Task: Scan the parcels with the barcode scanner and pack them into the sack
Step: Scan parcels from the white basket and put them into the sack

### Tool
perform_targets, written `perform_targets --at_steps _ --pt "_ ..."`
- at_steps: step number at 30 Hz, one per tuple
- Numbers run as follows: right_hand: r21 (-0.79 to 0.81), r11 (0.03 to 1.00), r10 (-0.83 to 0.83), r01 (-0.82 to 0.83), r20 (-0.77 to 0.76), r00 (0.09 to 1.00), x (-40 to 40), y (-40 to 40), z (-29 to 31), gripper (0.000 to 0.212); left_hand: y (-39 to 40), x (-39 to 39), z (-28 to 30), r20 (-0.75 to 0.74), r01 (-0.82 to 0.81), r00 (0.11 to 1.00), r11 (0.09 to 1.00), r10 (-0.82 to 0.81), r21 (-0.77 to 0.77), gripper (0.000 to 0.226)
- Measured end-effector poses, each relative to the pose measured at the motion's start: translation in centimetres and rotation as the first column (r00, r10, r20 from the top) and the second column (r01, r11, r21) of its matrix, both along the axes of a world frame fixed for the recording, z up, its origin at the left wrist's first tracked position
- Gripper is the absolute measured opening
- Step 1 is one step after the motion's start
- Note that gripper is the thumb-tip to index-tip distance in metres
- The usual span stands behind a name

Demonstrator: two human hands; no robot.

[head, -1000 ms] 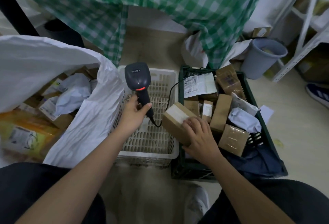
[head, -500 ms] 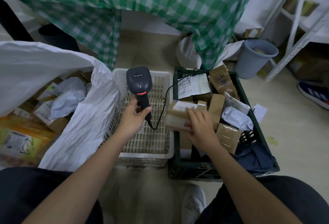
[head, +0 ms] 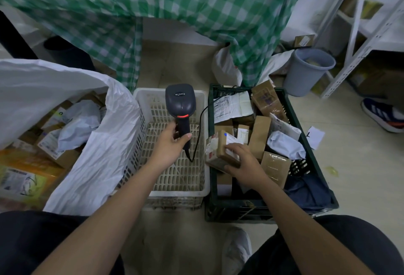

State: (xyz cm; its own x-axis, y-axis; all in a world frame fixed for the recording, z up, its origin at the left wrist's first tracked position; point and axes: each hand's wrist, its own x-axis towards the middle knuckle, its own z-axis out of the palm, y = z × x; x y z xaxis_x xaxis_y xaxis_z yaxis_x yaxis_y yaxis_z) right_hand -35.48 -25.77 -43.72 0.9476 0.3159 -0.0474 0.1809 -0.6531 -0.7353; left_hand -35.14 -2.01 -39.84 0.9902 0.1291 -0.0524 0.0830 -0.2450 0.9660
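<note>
Head view: a small brown cardboard parcel (head: 220,151) with white printed labels sits at the near left corner of the dark green slatted crate (head: 310,161), held by the right hand (head: 242,163), whose fingers (head: 235,148) curl over its top edge while the thumb presses its near side. To its left the left hand (head: 172,145) wraps its fingers around the grip of the dark grey barcode scanner (head: 180,105), which stands upright over the white perforated plastic basket (head: 175,165); a red strip glows under the scanner's rounded head, and its black cable (head: 200,130) loops down between basket and crate. The crate holds more taped cardboard boxes, a crumpled pale poly mailer (head: 286,145) and a white paper label sheet (head: 232,107). On the far left the white woven sack (head: 94,154) gapes open, with boxes and soft mailers inside. A green checked cloth (head: 175,7) hangs behind, a grey plastic bin (head: 308,71) and white metal shelving (head: 358,34) stand to the right on the pale floor.
</note>
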Motion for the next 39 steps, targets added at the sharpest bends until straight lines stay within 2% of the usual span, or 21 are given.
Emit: perform_targets --at_steps 4,6,9,11,14,17,21,24,25,27,28,30,32,34,37,39 --pt "0.089 0.993 -0.069 0.072 -0.042 0.997 0.3 -0.2 0.3 0.069 -0.9 0.4 0.2 0.012 0.027 1.0 0.999 -0.028 0.027 0.028" --pt "0.11 0.99 -0.092 0.09 0.014 0.996 0.6 0.1 1.1 0.063 -1.3 0.6 0.6 0.022 0.053 0.998 0.996 -0.054 0.066 0.029" --pt "0.182 0.98 -0.098 0.082 0.08 0.992 1.7 1.1 3.4 0.049 -2.0 1.2 2.0 0.009 0.107 0.994 0.987 -0.109 0.117 0.043" --pt "0.335 0.939 -0.083 0.08 -0.004 0.997 2.6 2.3 5.6 0.046 -2.5 1.8 2.9 0.01 0.161 0.986 0.97 -0.165 0.181 0.05" --pt "0.571 0.817 -0.01 0.076 -0.117 0.993 3.8 4.1 8.4 0.033 -3.0 2.7 4.1 0.011 0.208 0.976 0.952 -0.216 0.223 0.062" --pt "0.637 0.76 -0.028 0.128 -0.166 0.986 4.9 5.2 9.0 0.019 -3.3 3.3 5.2 -0.018 0.221 0.975 0.964 -0.221 0.145 0.076" --pt "0.68 0.715 -0.042 0.159 -0.185 0.982 5.9 5.6 9.3 0.017 -3.4 3.7 5.7 0.009 0.245 0.969 0.963 -0.248 0.114 0.076" --pt "0.684 0.714 -0.059 0.15 -0.155 0.986 6.4 5.6 9.8 0.018 -3.5 3.8 5.7 0.022 0.211 0.977 0.977 -0.212 0.027 0.074" --pt "0.685 0.712 -0.07 0.153 -0.148 0.987 6.6 5.3 9.9 0.018 -3.5 3.8 5.7 0.023 0.192 0.981 0.981 -0.192 0.027 0.075" --pt "0.696 0.698 -0.116 0.17 -0.124 0.985 7.0 4.6 10.3 0.019 -3.6 3.6 5.4 0.024 0.14 0.989 0.98 -0.144 0.139 0.074" --pt "0.691 0.702 -0.151 0.172 -0.092 0.984 7.2 4.2 10.6 0.019 -3.8 3.5 5.1 0.023 0.112 0.993 0.971 -0.12 0.213 0.072" --pt "0.6 0.782 -0.234 0.169 0.032 0.972 7.8 2.9 11.2 0.028 -4.4 3.0 4.4 -0.001 0.08 0.996 0.945 -0.084 0.317 0.065" --pt "0.412 0.898 -0.262 0.155 0.217 0.941 8.6 1.3 11.4 0.038 -5.1 2.6 3.6 -0.09 0.115 0.992 0.926 -0.088 0.359 0.062" --pt "0.213 0.97 -0.182 0.116 0.328 0.927 9.1 -0.5 11.7 0.043 -5.9 2.3 2.5 -0.228 0.19 0.967 0.925 -0.118 0.328 0.073" --pt "-0.018 0.998 -0.058 0.067 0.292 0.954 8.8 -2.5 11.5 0.047 -7.3 2.0 0.7 -0.459 0.231 0.884 0.938 -0.091 0.258 0.098" --pt "-0.061 0.997 -0.026 0.04 0.213 0.977 8.3 -3.2 10.4 0.049 -8.1 1.7 -0.4 -0.576 0.204 0.815 0.961 -0.061 0.186 0.112"
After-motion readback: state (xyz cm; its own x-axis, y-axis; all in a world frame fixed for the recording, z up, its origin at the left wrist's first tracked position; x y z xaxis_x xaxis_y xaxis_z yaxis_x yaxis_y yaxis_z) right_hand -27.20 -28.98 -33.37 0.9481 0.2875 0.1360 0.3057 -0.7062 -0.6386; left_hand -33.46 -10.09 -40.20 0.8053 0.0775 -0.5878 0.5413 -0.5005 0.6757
